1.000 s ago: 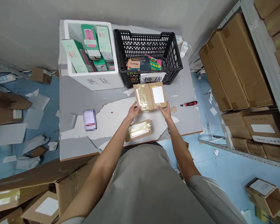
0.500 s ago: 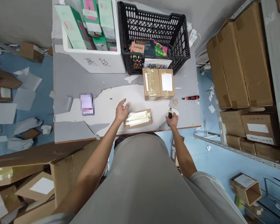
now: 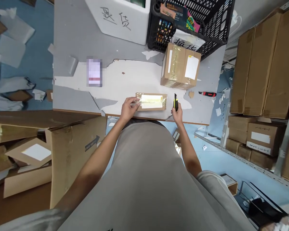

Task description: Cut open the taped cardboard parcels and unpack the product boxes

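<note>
A small taped cardboard box [image 3: 151, 106] with a white label lies near the front edge of the table. My left hand [image 3: 129, 108] has its fingers and thumb closed on the left end of this box. In my right hand [image 3: 177, 116] is a black and yellow box cutter [image 3: 175, 104], its tip pointing away from me. The cutter is just right of the small box and apart from it. The blade itself is too small to make out clearly.
Two taped cartons [image 3: 179, 65] stand behind the small box, against a black crate [image 3: 156, 40]. Left of the crate is a white foam bin [image 3: 125, 24]. A red and black cutter [image 3: 207, 94] lies at right, a blurred phone-like item [image 3: 94, 72] at left.
My left hand has come down onto the small box, which now lies straighter. My right hand has lifted the box cutter and holds it upright. The view has shifted, too.
</note>
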Demonstrator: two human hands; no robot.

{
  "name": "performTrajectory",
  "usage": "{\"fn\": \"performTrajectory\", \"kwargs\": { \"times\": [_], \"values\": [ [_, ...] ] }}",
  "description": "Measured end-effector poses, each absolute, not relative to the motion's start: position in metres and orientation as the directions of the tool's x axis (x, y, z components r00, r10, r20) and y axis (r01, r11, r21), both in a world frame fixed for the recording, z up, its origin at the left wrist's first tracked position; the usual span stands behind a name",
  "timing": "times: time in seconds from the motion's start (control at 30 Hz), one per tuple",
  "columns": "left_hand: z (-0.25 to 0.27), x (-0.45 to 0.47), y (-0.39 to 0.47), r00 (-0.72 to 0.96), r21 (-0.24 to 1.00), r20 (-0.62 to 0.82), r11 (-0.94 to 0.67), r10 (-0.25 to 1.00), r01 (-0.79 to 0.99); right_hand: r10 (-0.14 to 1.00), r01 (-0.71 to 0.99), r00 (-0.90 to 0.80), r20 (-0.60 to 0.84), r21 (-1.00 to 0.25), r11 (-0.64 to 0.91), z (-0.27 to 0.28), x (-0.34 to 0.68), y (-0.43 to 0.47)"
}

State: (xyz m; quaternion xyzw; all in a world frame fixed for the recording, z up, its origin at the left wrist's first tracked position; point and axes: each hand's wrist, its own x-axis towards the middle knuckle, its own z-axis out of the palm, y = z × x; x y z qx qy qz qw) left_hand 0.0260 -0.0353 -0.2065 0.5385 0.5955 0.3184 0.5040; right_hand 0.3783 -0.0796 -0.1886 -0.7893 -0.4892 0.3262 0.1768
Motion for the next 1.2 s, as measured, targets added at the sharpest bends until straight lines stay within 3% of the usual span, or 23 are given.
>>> {"fn": "performTrajectory", "kwargs": {
  "times": [0.1,0.2,0.33,0.47,0.63,1.2],
  "values": [
    [-0.212,0.027,-0.032,0.080,0.923,-0.266,0.229,0.961,0.308,0.923,0.685,0.141,-0.357,-0.638,-0.351,-0.153,0.356,-0.062],
    [-0.218,0.029,-0.030,0.080,0.932,-0.269,0.239,0.960,0.273,0.943,0.790,-0.163,-0.289,-0.611,-0.051,-0.118,0.331,-0.038],
    [-0.222,0.030,-0.030,0.079,0.939,-0.280,0.256,0.957,0.230,0.792,0.874,-0.432,-0.431,-0.418,0.249,-0.083,0.294,-0.010],
    [-0.224,0.031,-0.031,0.078,0.946,-0.283,0.265,0.956,0.187,0.687,0.887,-0.456,-0.566,-0.224,0.405,-0.060,0.261,0.008],
    [-0.227,0.032,-0.032,0.079,0.953,-0.278,0.266,0.957,0.143,0.633,0.870,-0.437,-0.639,-0.121,0.478,-0.050,0.242,0.017],
    [-0.232,0.034,-0.031,0.066,0.957,-0.269,0.259,0.961,0.131,0.634,0.852,-0.403,-0.660,-0.018,0.523,-0.054,0.227,0.013]
  ]
}}
